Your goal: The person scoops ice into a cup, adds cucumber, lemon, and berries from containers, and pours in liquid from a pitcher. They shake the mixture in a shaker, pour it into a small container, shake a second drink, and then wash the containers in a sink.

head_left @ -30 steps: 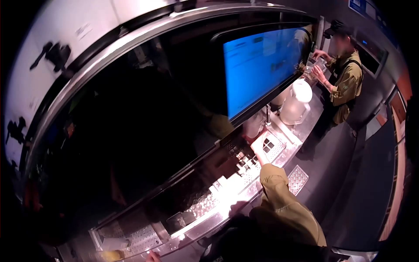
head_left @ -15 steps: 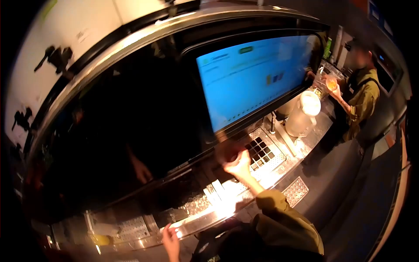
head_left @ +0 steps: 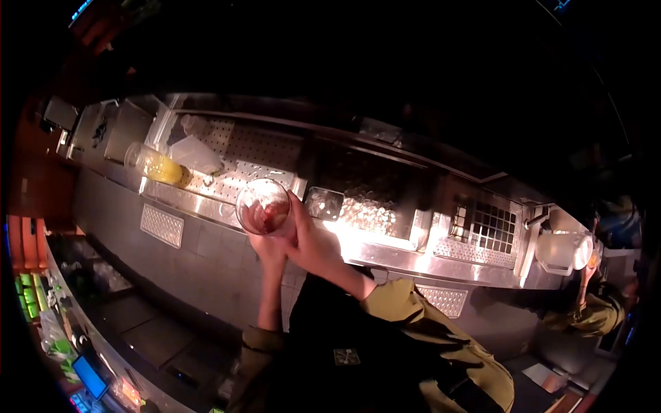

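A clear drinking glass [head_left: 264,204], seen from above, has something red and pale in the bottom. My right hand [head_left: 308,241] is wrapped along its right side. Against the near side is my left hand [head_left: 270,249], closed around the lower part; its fingers are partly hidden by the glass and the other hand. The glass is held above the front edge of the steel counter. Just right of it, a clear square container [head_left: 325,203] sits at the edge of the ice bin [head_left: 372,210].
On the left, a clear pitcher [head_left: 153,164] with yellow liquid lies tilted in view by a white container [head_left: 195,154] on the perforated drainboard [head_left: 258,148]. To the right are a black grid [head_left: 485,228], a white jug [head_left: 563,251] and another person's sleeve [head_left: 592,310].
The view has swung left and down from the screen to the counter. My right hand has come from the grid area to the middle, and both hands now meet at the glass.
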Tool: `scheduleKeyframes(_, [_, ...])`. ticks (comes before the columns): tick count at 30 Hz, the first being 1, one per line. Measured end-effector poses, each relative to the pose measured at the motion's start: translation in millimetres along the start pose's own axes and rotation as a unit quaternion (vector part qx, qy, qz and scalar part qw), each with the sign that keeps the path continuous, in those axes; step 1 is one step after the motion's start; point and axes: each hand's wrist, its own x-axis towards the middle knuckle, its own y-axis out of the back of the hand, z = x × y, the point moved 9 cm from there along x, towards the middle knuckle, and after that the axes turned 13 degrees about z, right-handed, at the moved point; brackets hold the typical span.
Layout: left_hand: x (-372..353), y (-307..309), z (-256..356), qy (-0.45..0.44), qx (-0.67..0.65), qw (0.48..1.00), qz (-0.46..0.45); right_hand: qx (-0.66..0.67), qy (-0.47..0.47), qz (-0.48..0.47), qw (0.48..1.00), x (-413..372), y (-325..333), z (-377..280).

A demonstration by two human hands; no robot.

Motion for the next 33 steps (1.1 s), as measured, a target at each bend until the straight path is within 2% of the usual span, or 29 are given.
scheduleKeyframes(1, [18.2, 4.3, -2.7, -0.060, 0.081, 0.994, -0.039, -0.023, 0.009, -0.025, 0.999, 1.9, -15.9, 13.8])
scheduleKeyframes(2, [38.2, 11.5, -9.4, -0.121, 0.160, 0.976, -0.080, -0.094, 0.114, 0.007, 0.989, 9.0, -13.4, 26.7])
scheduleKeyframes(3, [57.1, 24.6, -32.4, -0.073, 0.068, 0.993, -0.062, -0.201, 0.115, -0.026, 0.972, 23.3, -15.7, 55.8])
scheduleKeyframes(4, [74.3, 29.8, -41.1, -0.062, 0.041, 0.996, -0.058, -0.140, -0.033, 0.036, 0.989, 31.6, 0.6, 107.7])
scheduleKeyframes(5, [91.2, 36.7, -53.9, -0.044, 0.020, 0.998, -0.051, -0.210, -0.038, 0.038, 0.976, 29.8, -1.5, 166.7])
scheduleKeyframes(6, [105.9, 41.1, -65.8, -0.026, 0.000, 0.999, -0.046, -0.314, -0.091, -0.027, 0.945, 25.3, -6.5, 228.9])
scheduleKeyframes(7, [118.6, 42.4, -65.0, -0.047, 0.012, 0.998, -0.051, -0.377, -0.162, -0.128, 0.903, 21.0, -17.8, 279.9])
scheduleKeyframes(8, [129.8, 43.8, -69.3, -0.064, 0.042, 0.995, -0.068, -0.402, -0.214, -0.232, 0.860, 15.8, -31.0, 294.5])
scheduleKeyframes(10, [142.8, 43.6, -75.2, -0.043, 0.032, 0.995, -0.087, -0.449, -0.242, -0.272, 0.816, 9.0, -49.9, 302.5])
scheduleKeyframes(13, [154.1, 41.4, -99.5, 0.029, -0.078, 0.992, -0.091, -0.506, -0.234, -0.337, 0.759, -2.1, -70.2, 331.1])
scheduleKeyframes(14, [157.4, 37.6, -100.4, 0.049, -0.080, 0.991, -0.096, -0.516, -0.227, -0.360, 0.744, -6.3, -73.3, 341.8])
scheduleKeyframes(18, [167.5, 24.4, -100.5, -0.019, -0.014, 0.986, -0.164, -0.526, -0.170, -0.477, 0.683, -18.1, -69.9, 365.0])
scheduleKeyframes(20, [171.2, 21.7, -102.9, 0.003, -0.018, 0.986, -0.166, -0.503, -0.104, -0.554, 0.655, -15.7, -65.7, 356.0])
scheduleKeyframes(21, [170.4, 16.5, -101.8, 0.004, 0.007, 0.978, -0.208, -0.489, -0.088, -0.571, 0.654, -10.6, -57.8, 343.2])
scheduleKeyframes(22, [172.2, 16.9, -104.2, 0.006, 0.017, 0.977, -0.214, -0.494, -0.107, -0.542, 0.671, -3.1, -38.4, 326.1])
scheduleKeyframes(23, [173.6, 17.7, -107.2, 0.006, 0.027, 0.975, -0.219, -0.506, -0.139, -0.441, 0.728, 10.8, -10.7, 297.1])
scheduleKeyframes(24, [174.7, 18.9, -107.4, 0.005, 0.038, 0.974, -0.224, -0.505, -0.233, -0.401, 0.728, 12.6, 27.5, 288.6])
scheduleKeyframes(26, [174.2, 18.1, -105.8, 0.107, 0.024, 0.962, -0.250, -0.429, -0.269, -0.328, 0.797, 28.1, 68.4, 233.5])
scheduleKeyframes(27, [173.8, 20.0, -102.1, 0.090, 0.012, 0.967, -0.238, -0.354, -0.253, -0.265, 0.860, 20.5, 101.3, 242.9])
scheduleKeyframes(28, [171.1, 21.9, -100.9, 0.072, 0.002, 0.972, -0.226, -0.301, -0.375, -0.254, 0.839, 0.6, 136.0, 270.8])
scheduleKeyframes(29, [168.5, 26.3, -99.3, 0.021, 0.031, 0.980, -0.195, -0.191, -0.461, -0.202, 0.843, -3.7, 139.5, 259.4])
scheduleKeyframes(30, [162.0, 27.0, -102.2, 0.022, 0.015, 0.988, -0.150, -0.111, -0.468, -0.212, 0.851, -8.1, 145.2, 273.9])
scheduleKeyframes(31, [154.8, 27.9, -104.7, 0.022, -0.002, 0.994, -0.105, -0.112, -0.476, -0.193, 0.851, -12.8, 156.6, 296.2])
scheduleKeyframes(32, [147.2, 24.6, -100.4, 0.031, -0.072, 0.996, -0.053, -0.114, -0.484, -0.178, 0.849, -14.7, 166.9, 323.3])
scheduleKeyframes(33, [145.2, 26.8, -117.3, 0.043, -0.003, 0.999, -0.016, -0.081, -0.529, -0.151, 0.831, -18.9, 175.3, 359.6])
